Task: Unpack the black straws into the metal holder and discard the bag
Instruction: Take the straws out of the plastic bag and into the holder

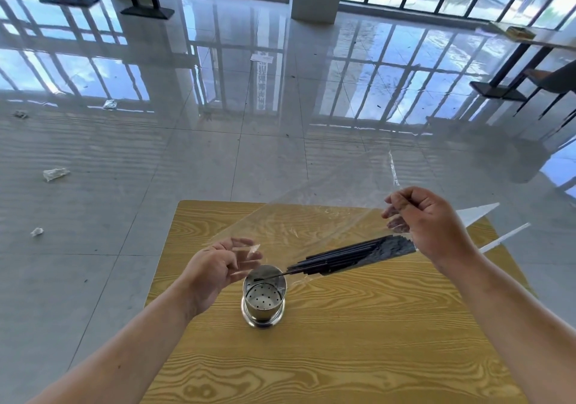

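Straws [352,255], tips down-left at metal holder [264,297] (bag [311,216] apparently pinched in fingers [394,200]: left hand [218,266], right hand [430,222])

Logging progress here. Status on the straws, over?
Left hand pinches clear bag at mouth, right hand grips its raised end. Black straws inside bag, one tip over metal holder. Nothing blocking.

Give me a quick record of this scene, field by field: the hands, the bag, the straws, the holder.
left hand: pinches the lower end of the clear bag beside the metal holder
right hand: grips the bag's raised end
black straws: mostly inside the bag, slanting down; one tip over the holder's rim
metal holder: upright on the wooden table, perforated base bare
floor: crumpled plastic scraps at left
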The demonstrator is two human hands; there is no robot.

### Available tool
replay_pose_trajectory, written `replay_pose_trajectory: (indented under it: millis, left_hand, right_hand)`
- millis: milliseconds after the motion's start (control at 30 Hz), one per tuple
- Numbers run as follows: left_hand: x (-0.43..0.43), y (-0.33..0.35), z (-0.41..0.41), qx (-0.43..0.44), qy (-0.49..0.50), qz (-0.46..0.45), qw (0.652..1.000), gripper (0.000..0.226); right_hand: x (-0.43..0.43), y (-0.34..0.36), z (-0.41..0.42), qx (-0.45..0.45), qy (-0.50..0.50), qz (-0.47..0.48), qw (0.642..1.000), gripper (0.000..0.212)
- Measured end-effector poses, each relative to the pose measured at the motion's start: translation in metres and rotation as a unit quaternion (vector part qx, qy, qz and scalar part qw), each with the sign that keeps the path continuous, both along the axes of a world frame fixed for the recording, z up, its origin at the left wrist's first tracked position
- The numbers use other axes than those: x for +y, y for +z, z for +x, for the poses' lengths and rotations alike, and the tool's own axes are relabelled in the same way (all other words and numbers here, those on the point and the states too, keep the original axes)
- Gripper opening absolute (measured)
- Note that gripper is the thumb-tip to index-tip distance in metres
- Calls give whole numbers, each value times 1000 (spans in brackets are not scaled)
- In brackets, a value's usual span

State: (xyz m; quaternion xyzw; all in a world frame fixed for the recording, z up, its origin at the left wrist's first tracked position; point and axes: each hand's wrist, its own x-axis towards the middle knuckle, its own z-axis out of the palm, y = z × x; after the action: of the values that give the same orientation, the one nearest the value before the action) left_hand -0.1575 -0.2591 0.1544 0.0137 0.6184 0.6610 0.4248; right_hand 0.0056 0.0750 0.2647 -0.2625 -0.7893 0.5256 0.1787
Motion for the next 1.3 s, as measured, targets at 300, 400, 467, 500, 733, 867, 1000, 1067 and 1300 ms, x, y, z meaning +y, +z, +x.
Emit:
replay_pose_trajectory:
  millis: [300, 400, 467, 500, 733, 867, 1000, 1067, 1300]
  left_hand:
    - [-12, -13, -4, -69, 94, 68, 991, 45]
    - [-12, -13, -1, -46, 80, 42, 995, 42]
    - [-13, -13, 1, -22, 79, 20, 996, 35]
    - [-13, -13, 2, -11, 82, 10, 997, 33]
    - [-21, -14, 0, 13, 101, -11, 995, 21]
    - [-23, -17, -1, 19, 110, -21, 993, 16]
    - [-26, -20, -1, 16, 116, -28, 993, 13]
    - [-28, -23, -1, 15, 118, -29, 992, 16]
    - [-37, -25, -1, 11, 119, -30, 992, 48]
  right_hand:
    - [-8, 16, -3, 1, 21, 23, 1000, 19]
    - [-15, 21, -7, -1, 32, 31, 999, 18]
    - [-20, 24, -11, -2, 41, 37, 998, 19]
    - [-23, 25, -13, -2, 46, 41, 998, 19]
    - [-30, 31, -17, 0, 73, 74, 995, 23]
    - [-32, 38, -20, 7, 79, 82, 993, 24]
    - [-37, 44, -23, 5, 88, 103, 991, 22]
    - [-41, 46, -25, 3, 94, 112, 989, 21]
    - [-49, 58, -32, 2, 103, 129, 986, 18]
